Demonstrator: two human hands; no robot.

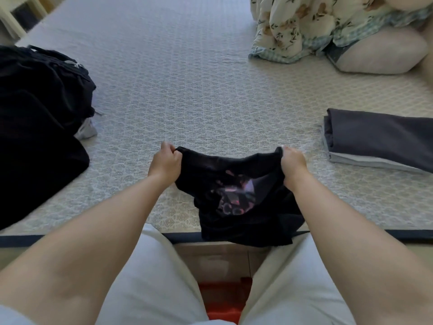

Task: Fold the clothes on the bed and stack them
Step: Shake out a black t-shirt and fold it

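Head view: looking down over the person's pale trousers [150, 277] toward the bed [187, 90].
Black T-shirt [236, 195]: hanging bunched between both hands at the near edge of the bed, its lower part draping over the dark edge trim.
Print: a pink and pale graphic is showing on the shirt's front, with letters that seem to be reading "CO"; the rest is too creased and blurred to read.
Left hand [165, 161]: fingers are curling round the shirt's upper left edge, gripping it.
Right hand [293, 164]: fingers are pinching the shirt's upper right edge, thumb side toward the cloth.
Folded stack [379, 137]: lying on the bed to the right, well apart from the shirt; a dark grey piece is sitting on a lighter grey one.
Dark heap [39, 109]: unfolded black clothes are piling up at the left, with a scrap of pale cloth peeking out beneath.
Floral quilt [304, 26]: lying crumpled at the far right, beside a pale pillow [379, 55].
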